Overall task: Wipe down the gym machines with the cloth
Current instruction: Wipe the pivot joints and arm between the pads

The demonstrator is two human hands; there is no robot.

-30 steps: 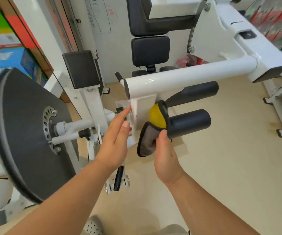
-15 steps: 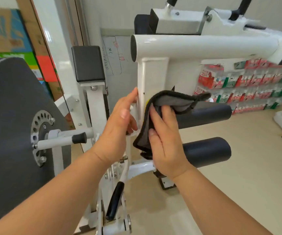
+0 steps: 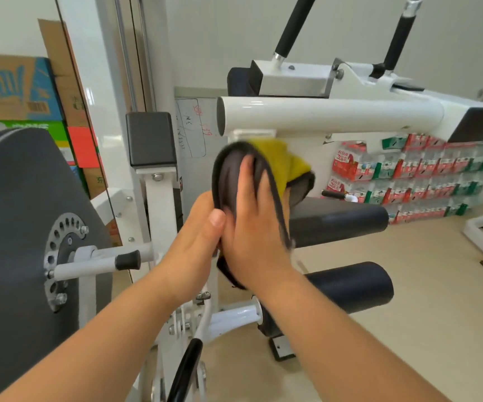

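A grey cloth with a yellow side point(image 3: 276, 165) lies bunched against the upright white post just under the horizontal white tube point(image 3: 321, 114) of the gym machine. My right hand point(image 3: 251, 227) presses flat on the cloth, fingers spread and pointing up. Pushed up against it on the left is my left hand point(image 3: 196, 236), its thumb touching the cloth's edge. The cloth hides its fingers and most of the post.
Two black foam rollers point(image 3: 338, 221) point(image 3: 350, 285) stick out to the right of the post. A large grey disc point(image 3: 8, 227) with a pin handle stands at left. Cardboard boxes point(image 3: 11, 85) and packs of water bottles point(image 3: 408, 175) line the walls. A black lever point(image 3: 185, 369) is below.
Both hands have slid up the post with the cloth to just under the horizontal tube. The yellow side now shows at the top. The view has tilted up.
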